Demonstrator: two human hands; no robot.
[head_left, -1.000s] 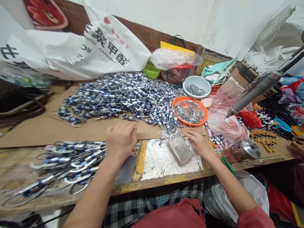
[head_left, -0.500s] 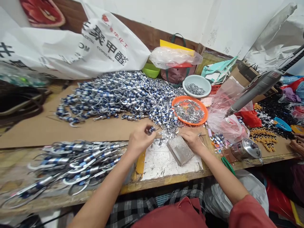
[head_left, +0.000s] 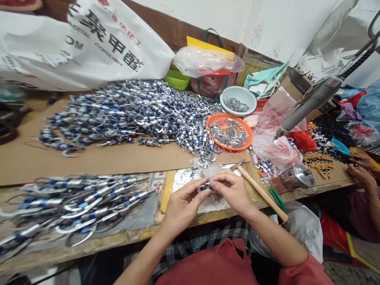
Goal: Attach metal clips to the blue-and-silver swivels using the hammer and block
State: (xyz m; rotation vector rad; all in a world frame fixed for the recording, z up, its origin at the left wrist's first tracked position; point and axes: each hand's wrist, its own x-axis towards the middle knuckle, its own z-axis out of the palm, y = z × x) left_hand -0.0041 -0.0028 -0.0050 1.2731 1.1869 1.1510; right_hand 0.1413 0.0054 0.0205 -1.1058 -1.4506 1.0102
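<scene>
My left hand (head_left: 185, 204) pinches a small blue-and-silver metal piece (head_left: 204, 189) with a curved wire-like part. At the other end of that piece are the closed fingertips of my right hand (head_left: 233, 190), so both hands meet on it. Just behind them a grey block (head_left: 211, 170) lies on a white, worn sheet (head_left: 179, 178), mostly covered by my fingers. A hammer (head_left: 261, 192) with a wooden handle rests to the right of my right hand. Flat silver plates (head_left: 199, 161) are scattered beyond the block.
A large heap of blue-and-silver pieces (head_left: 133, 114) covers the back; more lie at front left (head_left: 83, 202). An orange plate (head_left: 249, 136) and a pale bowl (head_left: 252, 105) hold metal parts. An electric screwdriver (head_left: 308, 105) hangs at right, beyond a metal mug (head_left: 297, 178). Another person's hands (head_left: 363, 170) work far right.
My left hand has moved right and down with the metal piece. My right hand has left the block's right side and joined it. The hammer handle is now uncovered. The view has shifted right.
</scene>
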